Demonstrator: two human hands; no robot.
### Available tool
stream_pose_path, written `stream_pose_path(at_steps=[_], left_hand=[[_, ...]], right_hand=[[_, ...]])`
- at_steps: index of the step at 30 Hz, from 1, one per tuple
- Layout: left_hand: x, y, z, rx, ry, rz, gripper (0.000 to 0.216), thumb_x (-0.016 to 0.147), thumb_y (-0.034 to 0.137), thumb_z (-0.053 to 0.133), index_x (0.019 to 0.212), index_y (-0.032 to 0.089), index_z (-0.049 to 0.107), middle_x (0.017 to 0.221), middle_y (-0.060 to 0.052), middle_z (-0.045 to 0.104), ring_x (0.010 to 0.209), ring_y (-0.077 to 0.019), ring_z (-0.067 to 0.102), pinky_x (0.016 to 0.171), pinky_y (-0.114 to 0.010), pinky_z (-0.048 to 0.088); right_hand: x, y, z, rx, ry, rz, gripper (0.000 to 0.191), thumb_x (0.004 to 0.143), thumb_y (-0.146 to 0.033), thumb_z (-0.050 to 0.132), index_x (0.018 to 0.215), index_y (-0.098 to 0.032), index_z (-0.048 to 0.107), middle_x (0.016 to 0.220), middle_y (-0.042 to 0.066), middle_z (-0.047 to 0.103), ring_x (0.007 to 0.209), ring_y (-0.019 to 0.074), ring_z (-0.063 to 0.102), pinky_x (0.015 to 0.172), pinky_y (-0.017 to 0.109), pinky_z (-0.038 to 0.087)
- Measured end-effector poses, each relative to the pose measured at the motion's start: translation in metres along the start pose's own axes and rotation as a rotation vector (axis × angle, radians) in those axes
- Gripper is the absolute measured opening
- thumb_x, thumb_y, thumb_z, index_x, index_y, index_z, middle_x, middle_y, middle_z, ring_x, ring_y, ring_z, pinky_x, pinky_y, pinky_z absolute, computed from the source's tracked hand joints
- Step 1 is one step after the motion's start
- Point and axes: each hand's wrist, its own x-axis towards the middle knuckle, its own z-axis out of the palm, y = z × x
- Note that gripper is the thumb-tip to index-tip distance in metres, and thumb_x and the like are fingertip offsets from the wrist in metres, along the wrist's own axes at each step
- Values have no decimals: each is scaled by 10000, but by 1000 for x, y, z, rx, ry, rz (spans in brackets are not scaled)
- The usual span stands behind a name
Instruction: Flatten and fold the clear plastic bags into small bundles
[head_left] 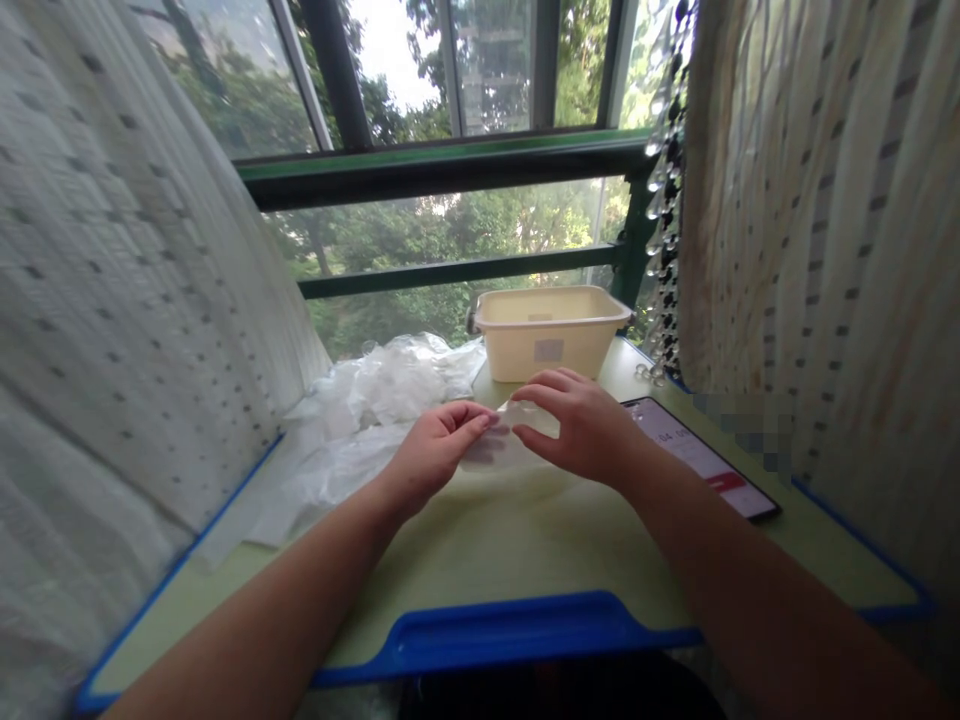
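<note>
My left hand point(442, 445) pinches the edge of a thin, see-through plastic bag point(506, 450) between thumb and fingers, above the middle of the table. My right hand point(574, 420) is at the bag's other side, with thumb and fingers apart in a curve; whether its fingertips touch the plastic I cannot tell. Left of my hands lies a heap of crumpled clear plastic bags point(397, 385). Just beyond my right hand stands a cream plastic bin point(517, 345) with a small label on its front.
A large phone or tablet point(697, 455) with a lit screen lies right of my right hand. The pale green table point(480, 560) has a blue rim with a raised front ledge point(510, 630). Curtains point(150, 250) hang at both sides, and a beaded strand point(664, 200) hangs by the window.
</note>
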Motion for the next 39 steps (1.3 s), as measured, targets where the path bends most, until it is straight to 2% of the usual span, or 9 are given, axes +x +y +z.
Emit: stream_pose_path(at_steps=[4,10,17,22,29,34,39], left_hand=[[-1,1,0,36,-24,-4,252,753,370,613,864,145,643,784,-28,645,679,-122,579,639,-234,464],[-2,1,-1,75,-62,29,229,764,358,602,843,146,635,742,-14,614,651,-104,535,599,-198,421],[-3,2,-1,34,-22,26,224,762,359,606,847,155,638,742,-8,622,655,-106,543,608,-201,420],[-3,2,-1,28,6,46,246,750,375,616,857,155,644,758,-16,639,701,-130,567,640,-223,437],[-4,4,-2,13,42,68,249,763,371,609,861,146,646,777,-28,651,714,-130,579,651,-224,446],[-3,6,-3,25,65,82,239,747,370,623,846,154,652,773,-23,651,707,-128,577,638,-218,442],[-2,5,-5,15,62,86,242,746,375,621,850,158,648,781,-25,652,729,-138,583,662,-229,451]], right_hand=[[0,1,1,78,-16,15,311,778,-338,559,1035,-170,611,1006,88,628,947,219,547,848,360,421],[0,-1,-2,208,-85,96,254,769,-327,573,957,-178,654,910,61,672,841,183,598,765,305,457],[1,0,-9,379,-181,232,261,736,-293,588,959,-182,666,890,46,692,818,174,627,731,271,481],[1,6,-9,441,-177,281,270,726,-256,593,980,-190,658,939,48,686,860,181,628,780,298,487],[2,12,-8,274,-63,139,215,743,-290,605,925,-201,677,1005,67,617,958,197,545,882,356,418],[0,12,-6,89,-33,92,247,750,-378,604,929,-235,697,966,87,572,958,242,465,866,428,387],[1,12,-9,206,-98,94,248,758,-331,592,941,-191,685,877,72,625,864,203,518,808,352,414]])
